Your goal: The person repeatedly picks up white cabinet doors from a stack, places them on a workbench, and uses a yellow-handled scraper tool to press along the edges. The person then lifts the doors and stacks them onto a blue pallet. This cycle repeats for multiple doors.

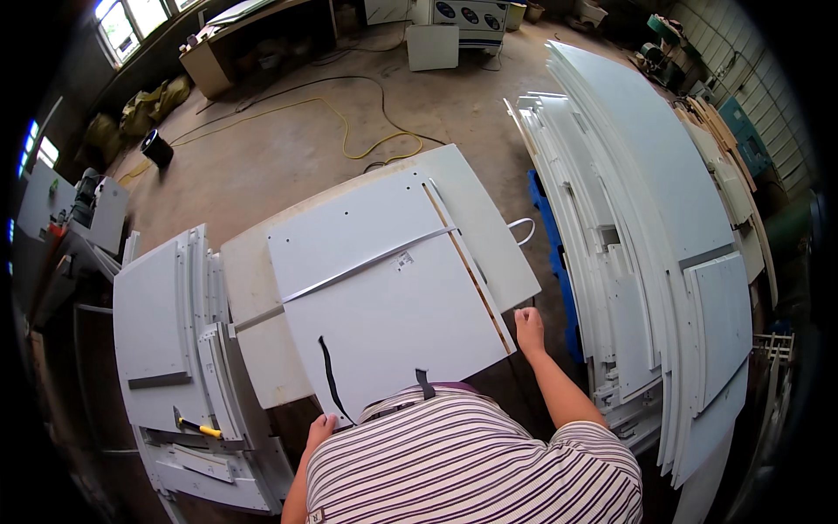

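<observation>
White board (384, 297) lay on a worktable (253, 271) in a concrete-floored workshop. The left hand (319, 430) and right hand (528, 330) gripped its near corners, fingers curled; a striped shirt (471, 463) hid the near edge.

A person in a striped shirt (471, 463) grips a white panel (384, 297) on a worktable (253, 279): left hand (320, 430) at its near edge, right hand (528, 330) at its right corner. Panel stacks (646, 262) stand alongside.
</observation>
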Demonstrator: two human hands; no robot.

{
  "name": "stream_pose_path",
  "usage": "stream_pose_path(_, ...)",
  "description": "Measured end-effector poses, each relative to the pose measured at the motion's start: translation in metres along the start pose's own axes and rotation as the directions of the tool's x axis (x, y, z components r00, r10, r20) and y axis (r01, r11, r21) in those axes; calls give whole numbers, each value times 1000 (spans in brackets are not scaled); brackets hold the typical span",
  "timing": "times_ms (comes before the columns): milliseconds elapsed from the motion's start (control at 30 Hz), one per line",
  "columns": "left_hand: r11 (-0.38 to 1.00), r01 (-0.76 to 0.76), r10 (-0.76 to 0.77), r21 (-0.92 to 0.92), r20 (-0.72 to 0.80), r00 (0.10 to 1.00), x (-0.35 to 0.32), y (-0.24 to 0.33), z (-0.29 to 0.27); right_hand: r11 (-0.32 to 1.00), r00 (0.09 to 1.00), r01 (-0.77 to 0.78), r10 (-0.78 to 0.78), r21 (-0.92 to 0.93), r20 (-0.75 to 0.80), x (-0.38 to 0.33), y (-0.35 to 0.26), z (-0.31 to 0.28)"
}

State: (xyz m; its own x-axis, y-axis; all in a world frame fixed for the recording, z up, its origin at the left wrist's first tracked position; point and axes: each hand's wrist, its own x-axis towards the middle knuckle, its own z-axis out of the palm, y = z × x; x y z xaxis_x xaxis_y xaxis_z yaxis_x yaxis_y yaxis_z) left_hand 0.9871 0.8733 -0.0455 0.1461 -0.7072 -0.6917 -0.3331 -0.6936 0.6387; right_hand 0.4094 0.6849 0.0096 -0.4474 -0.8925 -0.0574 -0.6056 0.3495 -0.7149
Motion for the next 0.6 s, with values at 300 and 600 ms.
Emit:
stream_pose_path(300, 997, -48, 48, 64, 15, 999, -34, 51, 6, 14, 634, -690, 495, 724, 594, -76, 22, 38)
stream_pose_path(600, 990, -17, 16, -141, -10, 1000, -6, 1, 20, -24, 682, -694, 300, 720, 667, -95, 31, 59)
